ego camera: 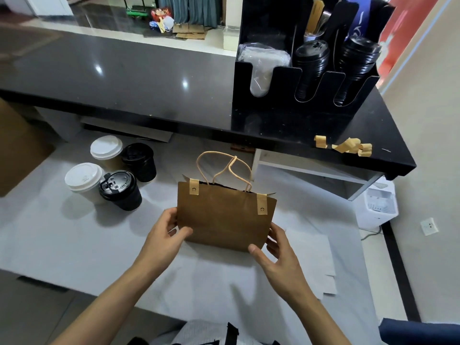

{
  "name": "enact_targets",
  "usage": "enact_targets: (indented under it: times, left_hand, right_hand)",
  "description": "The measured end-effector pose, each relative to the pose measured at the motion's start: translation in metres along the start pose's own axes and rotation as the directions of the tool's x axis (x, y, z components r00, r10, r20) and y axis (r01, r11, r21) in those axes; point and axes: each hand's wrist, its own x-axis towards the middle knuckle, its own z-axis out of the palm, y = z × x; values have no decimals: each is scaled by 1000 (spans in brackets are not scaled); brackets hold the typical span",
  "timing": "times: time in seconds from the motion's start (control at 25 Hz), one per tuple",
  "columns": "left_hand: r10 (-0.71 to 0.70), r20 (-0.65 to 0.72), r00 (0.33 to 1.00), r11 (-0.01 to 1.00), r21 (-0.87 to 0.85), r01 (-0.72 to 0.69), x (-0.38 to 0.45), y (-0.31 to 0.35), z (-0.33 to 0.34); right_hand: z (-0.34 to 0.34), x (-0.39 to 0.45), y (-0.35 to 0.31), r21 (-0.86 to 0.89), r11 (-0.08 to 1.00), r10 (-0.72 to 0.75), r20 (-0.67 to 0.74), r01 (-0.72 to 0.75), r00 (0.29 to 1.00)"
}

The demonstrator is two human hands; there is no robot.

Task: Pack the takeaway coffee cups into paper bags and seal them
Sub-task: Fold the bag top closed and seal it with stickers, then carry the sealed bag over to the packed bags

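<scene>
**Operator:** Head view is giving me the brown paper bag (pixel 224 217) standing upright near the middle of the white surface (pixel 74 245), handles (pixel 224 168) looping up from its top. I am seeing two tan tape strips folded over the top edge, one (pixel 194 187) by the left corner and one (pixel 262 204) by the right.

**Observer:** What are the hands doing?

**Operator:** The left hand (pixel 169 235) is gripping the bag's lower left edge, thumb lying across the front panel and fingers curling behind. The right hand (pixel 276 255) is holding the lower right corner, thumb at the bottom edge, fingers wrapping round the side. So each grip is clamping on the bag.

**Observer:** And the cups?

**Operator:** Four are sitting in a cluster toward the surface's left side, well apart from the bag. Two white-lidded cups (pixel 84 180) (pixel 107 151) are standing with two black cups (pixel 120 190) (pixel 139 160); the nearer black one is touching the nearer white one. I cannot tell what is inside the bag, since only a dark slit is showing at its mouth.

**Observer:** Anything beyond?

**Operator:** A raised black counter (pixel 124 78) is running along the far edge. On its right end a black organiser (pixel 293 115) is holding stacked black lids (pixel 311 68) and clear plastic items (pixel 261 68). Loose tan tape pieces (pixel 348 145) are lying near the counter's front right edge.
</scene>
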Motion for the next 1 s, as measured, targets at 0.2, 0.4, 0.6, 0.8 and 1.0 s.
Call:
enact_targets:
  times: [0.2, 0.4, 0.6, 0.8, 1.0]
  left_hand:
    - [25, -89, 996, 998, -62, -31, -24, 7, 14]
    - [66, -179, 982, 995, -65, -79, -55, 14, 21]
    - [85, -306, 948, 993, -54, -106, -83, 23, 14]
    - [75, -447, 892, 990, -74, -121, -109, 25, -3]
    - [37, -553, 833, 983, -128, -129, -137, 19, -33]
  right_hand:
    - [-12, -1, -6, -11, 998, -61, 11, 61, 998]
    - [-15, 1, -13, 54, 990, -131, -7, 131, 991]
    - [-9, 6, -37, 150, 976, -169, 73, 157, 983]
    - [7, 6, -66, 152, 963, -247, 182, 221, 952]
    - [40, 4, -95, 145, 949, -312, 316, 280, 896]
